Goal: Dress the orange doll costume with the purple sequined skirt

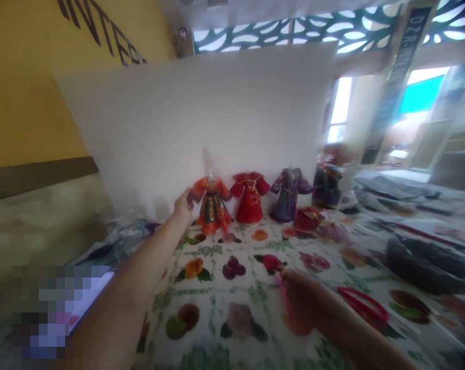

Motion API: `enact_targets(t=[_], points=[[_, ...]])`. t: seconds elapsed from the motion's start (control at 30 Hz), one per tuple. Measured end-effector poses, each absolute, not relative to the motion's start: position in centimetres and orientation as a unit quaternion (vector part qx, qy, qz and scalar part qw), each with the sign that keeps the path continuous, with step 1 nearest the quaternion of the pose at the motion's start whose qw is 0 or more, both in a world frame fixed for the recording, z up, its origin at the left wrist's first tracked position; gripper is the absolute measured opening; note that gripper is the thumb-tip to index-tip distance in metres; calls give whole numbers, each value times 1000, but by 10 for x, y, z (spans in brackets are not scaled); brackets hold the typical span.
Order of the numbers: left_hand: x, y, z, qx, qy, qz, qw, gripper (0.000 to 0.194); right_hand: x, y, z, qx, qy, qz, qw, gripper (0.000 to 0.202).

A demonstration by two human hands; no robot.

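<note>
Three doll-size dresses stand in a row on the table. My left hand (184, 203) reaches out to the orange dress (212, 205), its fingers closed at the sleeve on the left side. This dress has a dark, patterned front panel. Beside it are a red dress (249, 200) with a wide collar and a purple-blue dress (291, 198). Nearer to me, my right hand (303, 298) is closed around a thin pink object (284, 293), too blurred to name. Red-handled scissors (365, 303), partly blurred, lie to the right of that hand.
A flowered tablecloth (232, 288) covers the table, and a white board (201, 118) stands behind the dresses. Red fabric (308, 218) lies at the right of the row. A dark plastic-wrapped bundle (428, 262) is farther right. Clear plastic bags (130, 231) lie at left.
</note>
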State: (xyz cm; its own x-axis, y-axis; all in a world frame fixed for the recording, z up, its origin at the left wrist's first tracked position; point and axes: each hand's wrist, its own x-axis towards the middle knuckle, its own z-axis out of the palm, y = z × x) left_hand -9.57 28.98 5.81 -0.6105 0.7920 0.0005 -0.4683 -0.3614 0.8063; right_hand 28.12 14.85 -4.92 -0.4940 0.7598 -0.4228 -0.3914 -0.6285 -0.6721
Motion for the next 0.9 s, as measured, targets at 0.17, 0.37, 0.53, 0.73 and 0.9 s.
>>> enact_targets(t=[0.17, 0.37, 0.53, 0.73, 0.9], points=[[-97, 283, 57, 190, 396, 802, 405, 35, 278, 145, -41, -379, -199, 827, 365, 12], [-95, 283, 57, 189, 402, 800, 403, 36, 279, 146, -44, -378, -186, 831, 365, 7], [-95, 284, 58, 187, 411, 790, 414, 36, 279, 148, -44, -371, -183, 830, 373, 8], [-105, 273, 47, 179, 440, 764, 437, 37, 278, 144, -36, -397, -186, 832, 339, 7], [-106, 264, 23, 183, 483, 734, 441, 36, 279, 143, -38, -382, -217, 820, 367, 10]])
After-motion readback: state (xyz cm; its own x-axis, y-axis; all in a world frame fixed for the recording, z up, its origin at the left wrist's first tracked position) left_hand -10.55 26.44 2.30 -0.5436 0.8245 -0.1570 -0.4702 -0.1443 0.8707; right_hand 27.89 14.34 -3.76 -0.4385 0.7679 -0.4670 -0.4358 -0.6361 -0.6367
